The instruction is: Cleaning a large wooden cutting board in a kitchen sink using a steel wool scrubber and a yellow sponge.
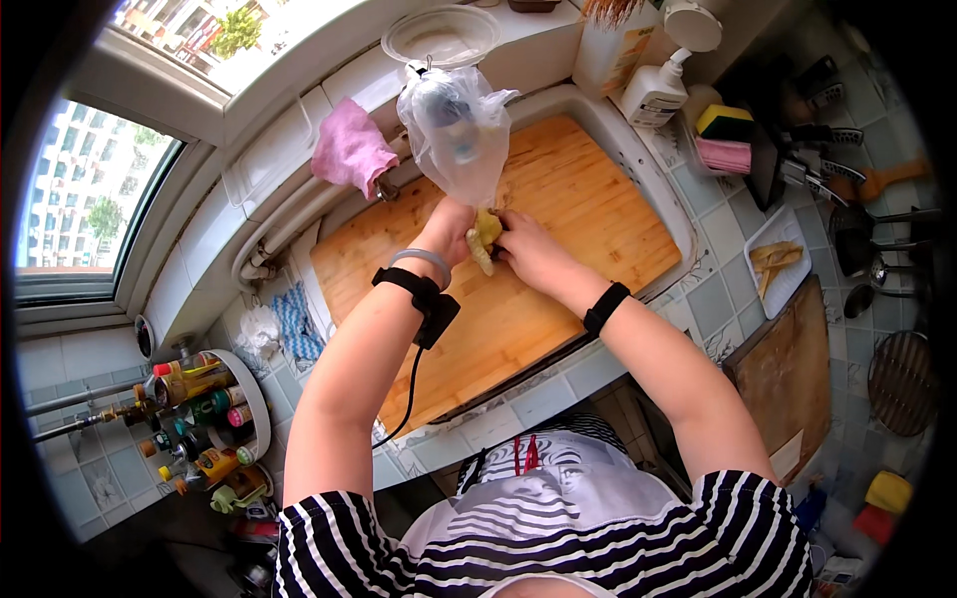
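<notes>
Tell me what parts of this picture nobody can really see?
- Head view: the yellow food is mostly covered by the left hand and right hand.
- The tap is blurred inside a plastic bag.
- The bottles at the lower left are too small to tell apart.

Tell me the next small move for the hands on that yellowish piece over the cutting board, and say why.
Probably lower the yellowish piece flat onto the wooden cutting board. Both the left hand and the right hand pinch it just above the board, close under the clear plastic bag hanging over the tap, so it has no support. What the piece is cannot be told.
</notes>
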Available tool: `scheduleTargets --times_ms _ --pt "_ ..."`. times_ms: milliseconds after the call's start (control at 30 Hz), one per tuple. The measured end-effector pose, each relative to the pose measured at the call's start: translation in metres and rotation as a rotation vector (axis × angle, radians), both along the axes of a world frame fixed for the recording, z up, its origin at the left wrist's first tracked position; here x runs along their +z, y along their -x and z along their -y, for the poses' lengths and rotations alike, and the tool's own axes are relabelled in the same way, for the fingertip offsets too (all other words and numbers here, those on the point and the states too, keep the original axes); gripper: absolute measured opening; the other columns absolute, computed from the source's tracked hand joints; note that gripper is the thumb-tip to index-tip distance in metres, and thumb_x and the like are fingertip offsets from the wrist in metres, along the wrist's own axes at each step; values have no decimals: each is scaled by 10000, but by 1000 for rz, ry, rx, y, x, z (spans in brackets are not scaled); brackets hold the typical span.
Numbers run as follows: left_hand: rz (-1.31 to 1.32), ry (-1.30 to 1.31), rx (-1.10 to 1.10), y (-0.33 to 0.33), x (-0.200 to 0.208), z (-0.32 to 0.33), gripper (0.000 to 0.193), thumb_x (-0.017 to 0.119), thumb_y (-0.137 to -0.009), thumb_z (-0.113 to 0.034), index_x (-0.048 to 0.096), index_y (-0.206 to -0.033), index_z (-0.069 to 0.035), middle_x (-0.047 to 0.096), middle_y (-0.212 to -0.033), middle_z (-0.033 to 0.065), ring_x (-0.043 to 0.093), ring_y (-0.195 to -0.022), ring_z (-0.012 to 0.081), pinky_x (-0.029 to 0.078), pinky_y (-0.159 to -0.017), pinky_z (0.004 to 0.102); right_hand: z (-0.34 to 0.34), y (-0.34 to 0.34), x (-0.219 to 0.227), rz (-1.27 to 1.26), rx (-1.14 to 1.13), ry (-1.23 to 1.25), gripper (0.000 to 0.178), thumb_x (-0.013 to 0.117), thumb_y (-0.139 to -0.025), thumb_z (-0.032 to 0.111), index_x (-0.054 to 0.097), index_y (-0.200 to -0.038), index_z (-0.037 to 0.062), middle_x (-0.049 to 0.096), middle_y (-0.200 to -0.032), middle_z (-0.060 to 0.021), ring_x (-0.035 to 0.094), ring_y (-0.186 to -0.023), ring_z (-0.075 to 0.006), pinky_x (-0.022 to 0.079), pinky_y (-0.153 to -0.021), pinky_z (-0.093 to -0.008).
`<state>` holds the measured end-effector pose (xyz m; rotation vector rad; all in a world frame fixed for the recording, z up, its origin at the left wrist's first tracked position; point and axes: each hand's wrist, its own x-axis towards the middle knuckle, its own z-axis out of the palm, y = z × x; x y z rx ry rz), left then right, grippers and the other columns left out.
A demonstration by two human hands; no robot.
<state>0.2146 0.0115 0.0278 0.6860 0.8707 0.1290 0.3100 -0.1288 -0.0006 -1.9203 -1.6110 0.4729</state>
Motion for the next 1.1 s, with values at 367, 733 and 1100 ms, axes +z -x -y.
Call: scheduleTargets --times_ms 367,733,1100 --pt "-54 71 51 4 -2 -1 209 443 -1000 -201 555 -1030 -27 603 -815 102 582 -660 234 507 -592 381 -26 -25 -10 -119 111 38 327 689 -802 62 670 -1129 63 571 -1126 -171 542 -1082 -361 463 -932 -424" --pt "-33 134 29 17 -16 -18 216 455 -1004 -139 545 -1127 14 629 -960 122 627 -842 261 540 -781 401 -68 -57 -34 -63 115 -4 387 641 -817 6 659 -1196 83 560 -1227 -175 525 -1120 -380 456 -967 -411" --pt "12 182 72 8 -6 -14 249 490 -964 -57 516 -1194 36 620 -1098 152 625 -962 281 519 -865 425 -69 -83 -38 -81 159 191 390 679 -834 83 643 -1222 106 562 -1172 -184 552 -1093 -379 464 -946 -436"
